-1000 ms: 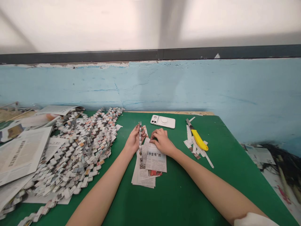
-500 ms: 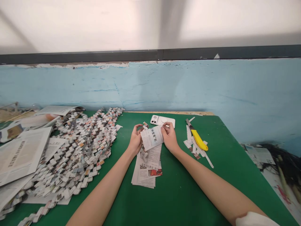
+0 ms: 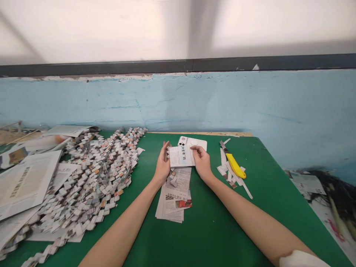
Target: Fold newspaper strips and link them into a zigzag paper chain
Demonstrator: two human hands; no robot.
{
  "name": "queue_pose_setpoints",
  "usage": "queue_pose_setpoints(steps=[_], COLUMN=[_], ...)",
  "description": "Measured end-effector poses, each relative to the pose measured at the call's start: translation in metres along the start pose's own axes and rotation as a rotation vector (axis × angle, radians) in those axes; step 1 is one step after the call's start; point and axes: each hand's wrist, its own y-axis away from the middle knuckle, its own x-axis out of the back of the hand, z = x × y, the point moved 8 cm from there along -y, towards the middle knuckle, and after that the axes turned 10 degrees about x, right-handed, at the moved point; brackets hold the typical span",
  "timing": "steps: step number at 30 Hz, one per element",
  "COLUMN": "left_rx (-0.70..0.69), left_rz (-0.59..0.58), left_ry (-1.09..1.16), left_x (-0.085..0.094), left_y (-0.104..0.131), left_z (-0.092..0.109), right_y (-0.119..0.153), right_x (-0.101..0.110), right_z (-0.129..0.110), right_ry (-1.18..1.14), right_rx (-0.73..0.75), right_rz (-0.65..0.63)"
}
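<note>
A small sheet of newspaper (image 3: 182, 156) spans the gap between my hands, its print facing up. My right hand (image 3: 202, 163) pinches the sheet's right end, fingers bent over the top. At its left edge is my left hand (image 3: 162, 165), fingers upright and curled around a short folded paper chain (image 3: 173, 179) that hangs below the sheet. The sheet hides part of the chain and of the left fingers. Beneath lies a stack of cut newspaper pieces (image 3: 174, 207) on the green table (image 3: 217, 230).
Behind the hands lies a white phone (image 3: 200, 142), partly covered by the sheet. A yellow-handled utility knife (image 3: 235, 165) rests on paper scraps (image 3: 229, 175) at right. A large heap of folded paper chains (image 3: 102, 174) and newspaper sheets (image 3: 27, 181) fill the left. A blue wall (image 3: 178, 104) stands behind.
The newspaper sheet has turned nearly level and shifted slightly right and away, now overlapping the phone. My left hand's fingers are more upright, and more of the chain shows below the sheet.
</note>
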Motion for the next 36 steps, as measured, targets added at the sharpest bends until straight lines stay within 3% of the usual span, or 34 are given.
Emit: queue_pose_setpoints(steps=[8, 12, 15, 23, 28, 36], left_rx=[0.084, 0.067, 0.046, 0.078, 0.084, 0.111], left_rz=[0.009, -0.044, 0.000, 0.034, 0.021, 0.015], left_ry=[0.171, 0.093, 0.091, 0.252, 0.231, 0.249], left_x=[-0.002, -0.007, -0.003, 0.003, 0.000, 0.000], left_y=[-0.004, -0.001, -0.001, -0.004, 0.001, 0.001], left_z=[-0.013, -0.012, -0.011, -0.015, -0.007, -0.011], right_y=[-0.001, -0.001, 0.000, 0.004, 0.003, 0.002], right_x=[0.002, 0.000, -0.003, -0.016, -0.012, -0.004], right_z=[-0.003, -0.005, -0.003, 0.005, 0.008, 0.007], right_ry=[0.004, -0.013, -0.091, -0.188, -0.234, -0.121], right_rx=[0.041, 0.038, 0.010, -0.135, -0.146, -0.114], right_rz=[0.024, 0.008, 0.001, -0.156, -0.093, -0.052])
